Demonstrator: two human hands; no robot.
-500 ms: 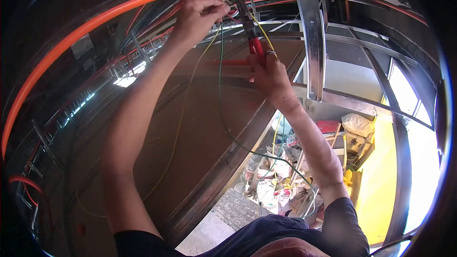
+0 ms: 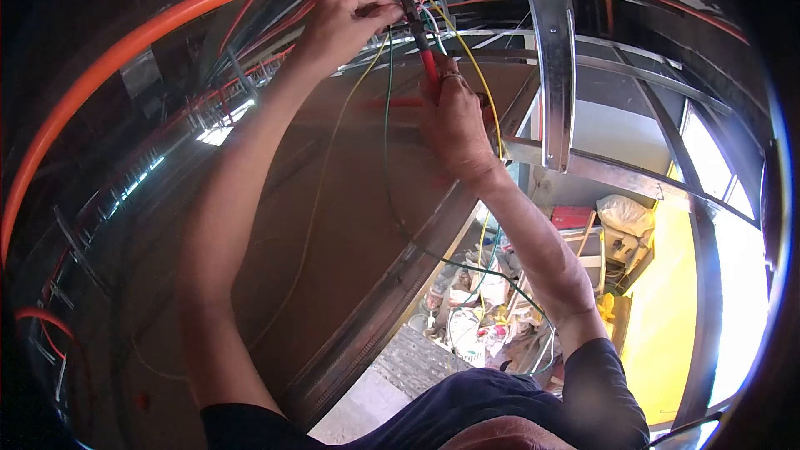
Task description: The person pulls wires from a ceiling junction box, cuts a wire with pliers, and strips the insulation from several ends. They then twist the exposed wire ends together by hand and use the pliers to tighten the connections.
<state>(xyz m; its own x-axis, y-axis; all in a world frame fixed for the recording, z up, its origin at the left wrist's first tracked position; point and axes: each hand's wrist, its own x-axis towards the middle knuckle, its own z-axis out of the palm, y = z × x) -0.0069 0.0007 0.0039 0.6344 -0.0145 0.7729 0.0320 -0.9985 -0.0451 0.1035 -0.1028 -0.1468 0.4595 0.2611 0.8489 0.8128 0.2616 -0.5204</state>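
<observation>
Overhead, my left hand (image 2: 337,29) is pinched closed at a bundle of thin coloured wires (image 2: 425,21); which wires lie between its fingertips is hard to make out. My right hand (image 2: 460,121) is wrapped round red-handled pliers (image 2: 414,21), their dark head pointing up beside the left fingertips. Whether the jaws bite on a wire cannot be seen clearly. A green wire (image 2: 387,117) and a thin yellow wire (image 2: 333,133) hang below the left hand. Another yellow wire (image 2: 483,79) runs down past the right hand.
An orange conduit (image 2: 200,7) curves across the upper left to the wire bundle. A metal ceiling channel (image 2: 554,75) hangs right of the pliers, with a brown panel (image 2: 333,200) beneath my arms. Far below lie bags and debris (image 2: 492,300) beside a yellow board (image 2: 667,308).
My right hand and the pliers have shifted left, and the pliers' head is closer to my left fingertips. More of the yellow wire shows on the right. My left hand stays nearly still.
</observation>
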